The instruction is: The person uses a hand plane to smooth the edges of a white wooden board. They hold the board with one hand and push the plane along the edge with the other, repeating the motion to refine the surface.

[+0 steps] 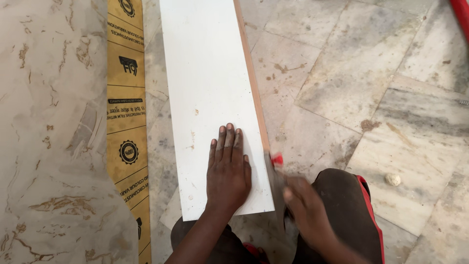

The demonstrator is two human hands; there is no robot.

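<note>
A long white laminated board (205, 88) with a brown wooden edge (251, 83) lies on the marble floor, running away from me. My left hand (227, 171) presses flat on its near end, fingers together. My right hand (305, 210), blurred by motion, grips a dark flat tool with a red tip (277, 168) held against the board's right edge near the corner. What kind of tool it is I cannot tell.
A marble-patterned sheet (49, 132) with a yellow printed protective strip (126, 112) lies to the left. My knee in dark trousers (347, 205) is at the lower right. A small pale lump (392, 179) rests on the floor tiles. Something red (461, 14) shows at the top right corner.
</note>
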